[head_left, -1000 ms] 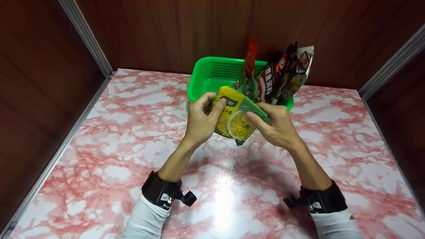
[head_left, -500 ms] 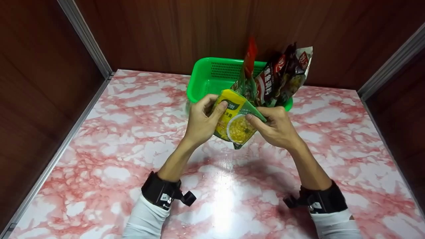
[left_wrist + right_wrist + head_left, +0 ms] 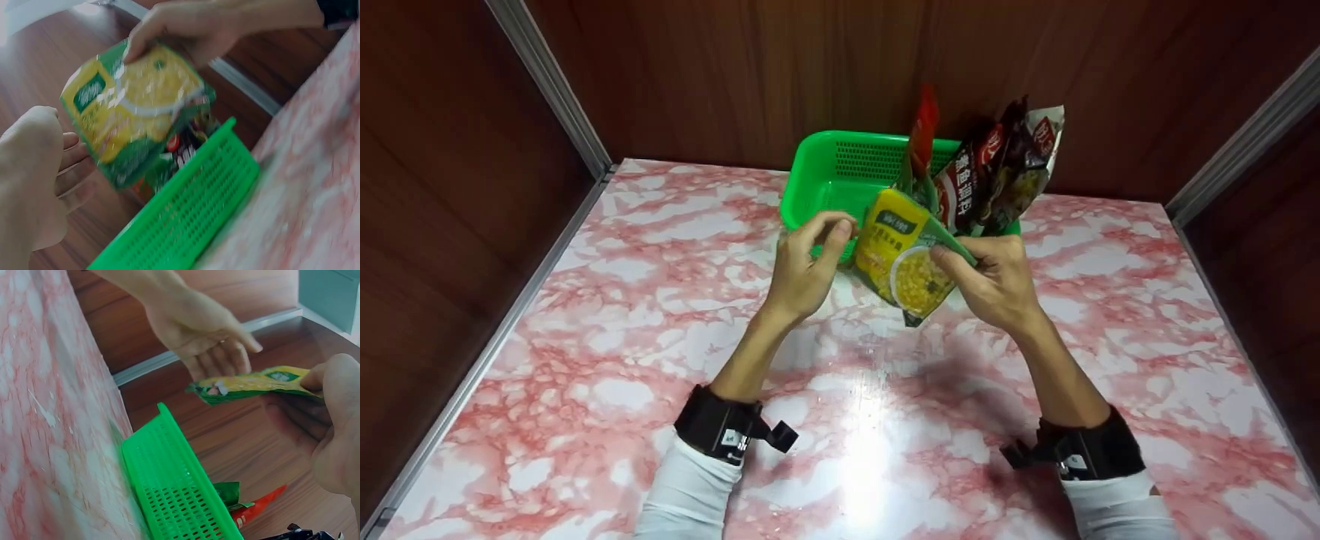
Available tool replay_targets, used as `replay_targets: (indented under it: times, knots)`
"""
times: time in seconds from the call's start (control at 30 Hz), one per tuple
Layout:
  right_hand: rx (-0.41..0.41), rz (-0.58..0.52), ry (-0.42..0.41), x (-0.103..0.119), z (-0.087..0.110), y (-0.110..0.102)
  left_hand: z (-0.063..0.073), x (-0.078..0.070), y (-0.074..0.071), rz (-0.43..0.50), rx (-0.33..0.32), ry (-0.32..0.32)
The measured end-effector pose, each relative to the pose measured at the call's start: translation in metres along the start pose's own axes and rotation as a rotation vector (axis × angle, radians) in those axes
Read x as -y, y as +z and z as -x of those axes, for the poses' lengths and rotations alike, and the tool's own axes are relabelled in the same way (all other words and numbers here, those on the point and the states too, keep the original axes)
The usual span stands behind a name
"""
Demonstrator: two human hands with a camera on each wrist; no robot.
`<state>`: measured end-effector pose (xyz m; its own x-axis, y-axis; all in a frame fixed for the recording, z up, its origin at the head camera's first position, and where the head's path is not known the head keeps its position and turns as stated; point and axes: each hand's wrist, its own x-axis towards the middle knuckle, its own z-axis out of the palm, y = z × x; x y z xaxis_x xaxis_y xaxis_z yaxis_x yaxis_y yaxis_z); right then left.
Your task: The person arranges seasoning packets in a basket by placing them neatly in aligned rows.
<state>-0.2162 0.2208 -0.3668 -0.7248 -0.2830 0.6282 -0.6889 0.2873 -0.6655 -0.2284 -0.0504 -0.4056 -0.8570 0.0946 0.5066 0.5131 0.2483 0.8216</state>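
My right hand (image 3: 997,281) pinches a yellow and green soup packet (image 3: 885,244), printed with a bowl of yellow corn, by its right side between thumb and fingers. The packet hangs tilted over the front of a green plastic basket (image 3: 806,161). To its left my left hand (image 3: 802,274) is apart from it, holding nothing, its fingers loosely bent. In the left wrist view a gap shows between that hand (image 3: 31,174) and the packet (image 3: 138,112). The right wrist view catches the packet (image 3: 242,385) nearly edge-on, with the right-hand fingers partly beneath it.
Inside the basket stand a red and green packet (image 3: 924,135) and dark seasoning packets (image 3: 967,184) leaning right above the rim. The basket sits on a red and white marbled table (image 3: 622,322) against a brown wood-look panel (image 3: 720,75). Side panels border the table.
My left hand has let go of the soup packet and moved slightly left. The packet, still in my right hand, has shifted a little right. The basket stays put.
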Motion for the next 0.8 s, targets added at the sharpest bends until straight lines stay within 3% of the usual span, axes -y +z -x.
replay_targets:
  times: [0.27,0.43,0.63,0.8]
  knots:
    - [-0.154,0.077,0.025,-0.005,-0.002,-0.007,-0.004,0.036,-0.01,-0.369,-0.01,0.099]
    - [-0.204,0.088,0.06,-0.005,-0.003,-0.009,-0.004,0.056,-0.011,-0.507,0.041,0.126]
    - [-0.239,0.082,0.092,-0.006,-0.003,-0.009,0.0,0.071,-0.008,-0.637,0.128,0.145]
    - [-0.248,0.087,0.094,-0.006,-0.003,-0.008,0.002,0.078,-0.003,-0.737,0.106,0.201]
